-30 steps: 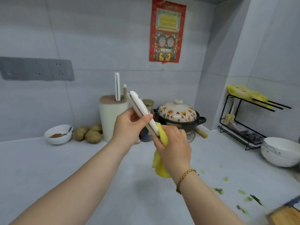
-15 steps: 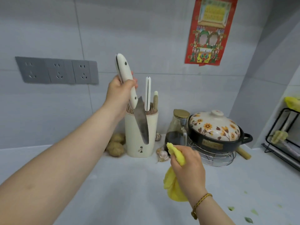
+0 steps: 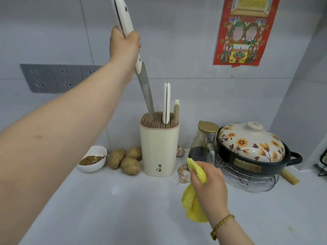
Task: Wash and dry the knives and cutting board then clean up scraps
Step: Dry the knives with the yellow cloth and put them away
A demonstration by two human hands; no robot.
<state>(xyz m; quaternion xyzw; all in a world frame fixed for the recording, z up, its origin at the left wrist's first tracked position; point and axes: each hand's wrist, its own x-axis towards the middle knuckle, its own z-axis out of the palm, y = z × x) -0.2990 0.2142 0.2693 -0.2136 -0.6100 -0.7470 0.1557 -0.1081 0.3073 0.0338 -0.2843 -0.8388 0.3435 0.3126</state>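
Observation:
My left hand [image 3: 124,45] grips the white handle of a long knife [image 3: 146,93] held point down. Its blade tip enters the bristle top of the cream knife block [image 3: 159,149] at the back of the counter. Two other white-handled tools [image 3: 166,101] stand in the block. My right hand [image 3: 209,184] is closed around a crumpled yellow cloth [image 3: 192,207], low and right of the block, above the counter. The cutting board is out of view.
Potatoes [image 3: 126,160] and a small white bowl [image 3: 93,159] sit left of the block. Garlic bulbs [image 3: 184,173], a glass oil bottle [image 3: 203,142] and a flowered pot [image 3: 251,149] on a wire trivet stand to its right. Wall sockets [image 3: 58,77] are behind my arm.
My left hand lifted the knife away from the cloth, turned it point down and moved it over the block, where the tip now enters. My right hand stayed low with the cloth.

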